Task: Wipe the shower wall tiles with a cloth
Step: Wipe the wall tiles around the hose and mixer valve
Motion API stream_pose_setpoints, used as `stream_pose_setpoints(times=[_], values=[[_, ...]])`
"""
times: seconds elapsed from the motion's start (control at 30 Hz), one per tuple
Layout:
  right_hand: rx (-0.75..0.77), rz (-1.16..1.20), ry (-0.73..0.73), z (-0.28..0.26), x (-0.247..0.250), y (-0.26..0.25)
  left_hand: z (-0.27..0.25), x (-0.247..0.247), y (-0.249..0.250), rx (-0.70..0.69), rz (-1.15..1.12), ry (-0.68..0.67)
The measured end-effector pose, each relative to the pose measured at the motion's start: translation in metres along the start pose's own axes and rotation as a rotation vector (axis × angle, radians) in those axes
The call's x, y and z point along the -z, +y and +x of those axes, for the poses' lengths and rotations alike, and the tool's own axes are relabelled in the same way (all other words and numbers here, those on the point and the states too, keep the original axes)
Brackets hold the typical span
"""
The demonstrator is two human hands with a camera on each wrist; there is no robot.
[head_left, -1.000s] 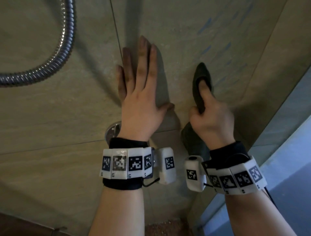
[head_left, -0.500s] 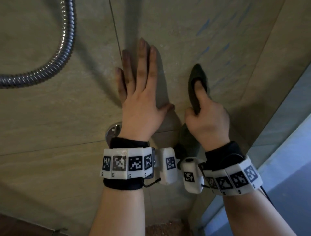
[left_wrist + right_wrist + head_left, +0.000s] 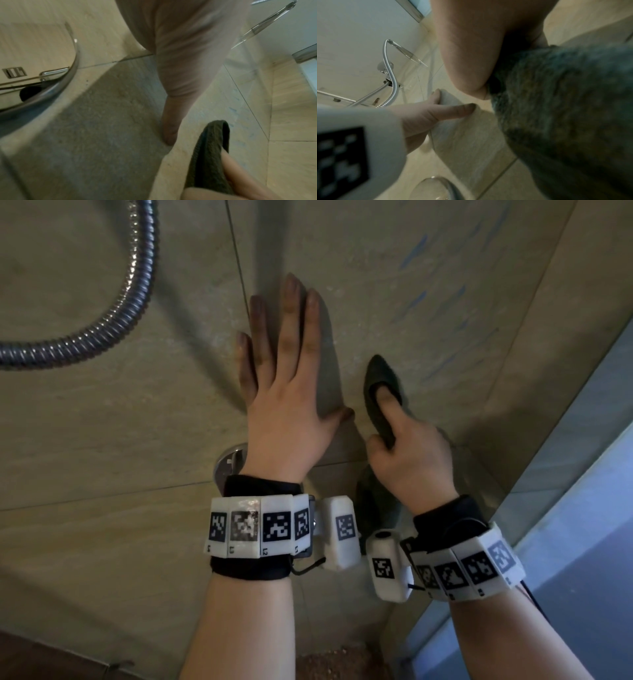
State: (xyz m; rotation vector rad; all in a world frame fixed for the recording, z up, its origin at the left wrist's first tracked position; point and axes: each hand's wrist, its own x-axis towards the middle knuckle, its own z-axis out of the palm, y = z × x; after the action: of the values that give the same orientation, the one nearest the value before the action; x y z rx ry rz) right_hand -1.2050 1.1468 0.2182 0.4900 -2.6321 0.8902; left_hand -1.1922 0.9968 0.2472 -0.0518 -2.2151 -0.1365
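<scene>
From the head camera, the right hand [image 3: 407, 460] had slid down the beige wall tiles [image 3: 102, 422] since a second before, carrying the dark cloth [image 3: 378, 392] with it. Its grip was closed on the cloth, the forefinger stretched along the fabric and pressing it to the tile, the other fingers curled round the rest, which hung below the wrist. Faint blue streaks [image 3: 442, 364] showed just right of and above the grip. The left hand [image 3: 284, 392] stayed flat on the wall just left of the grip, fingers straight, holding nothing. A ribbed metal shower hose [image 3: 113, 313] curved well to the left. A round metal fitting [image 3: 227, 462] showed partly behind the left wrist.

From the left wrist camera, the left thumb [image 3: 171, 128] lay on the tile, with the cloth [image 3: 211, 148] and a right finger [image 3: 240, 171] just beside it.

From the right wrist camera, the blurred cloth [image 3: 565, 115] filled the right side and hid the tile beneath. The left hand [image 3: 428, 112] lay flat to the left of the grip, and the hose [image 3: 392, 75] hung beyond it.
</scene>
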Motion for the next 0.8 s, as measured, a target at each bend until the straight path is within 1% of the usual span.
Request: stream_pose_setpoints(times=[0.13,0.2,0.23,0.3,0.37,0.43,0.5,0.57,0.67,0.8], values=[[-0.087,0.094,0.114,0.001,0.008,0.004,0.000,0.000,0.001,0.000,0.008,-0.010],[-0.122,0.159,0.103,0.000,0.004,0.002,0.000,0.001,0.002,-0.002,0.009,-0.008],[-0.113,0.186,0.081,0.000,0.002,0.000,0.000,0.001,0.002,-0.004,0.009,-0.005],[-0.043,0.175,0.019,-0.002,-0.003,-0.004,-0.001,0.002,-0.001,-0.012,0.006,-0.003],[0.039,0.081,-0.065,-0.002,-0.005,-0.007,-0.001,0.004,-0.006,-0.027,-0.006,-0.003],[0.090,0.001,-0.092,0.001,-0.003,-0.011,-0.002,0.006,-0.009,-0.040,-0.009,0.002],[0.140,-0.040,-0.056,0.003,0.002,-0.015,-0.002,0.006,-0.012,-0.034,0.006,0.000],[0.154,-0.060,-0.009,0.008,0.010,-0.020,-0.001,0.007,-0.012,-0.025,0.015,-0.019],[0.093,-0.071,0.034,0.020,0.028,-0.024,0.000,0.008,-0.013,-0.026,0.014,-0.036],[0.049,0.000,0.088,0.024,0.039,-0.031,0.000,0.008,-0.012,-0.027,0.005,-0.029]])
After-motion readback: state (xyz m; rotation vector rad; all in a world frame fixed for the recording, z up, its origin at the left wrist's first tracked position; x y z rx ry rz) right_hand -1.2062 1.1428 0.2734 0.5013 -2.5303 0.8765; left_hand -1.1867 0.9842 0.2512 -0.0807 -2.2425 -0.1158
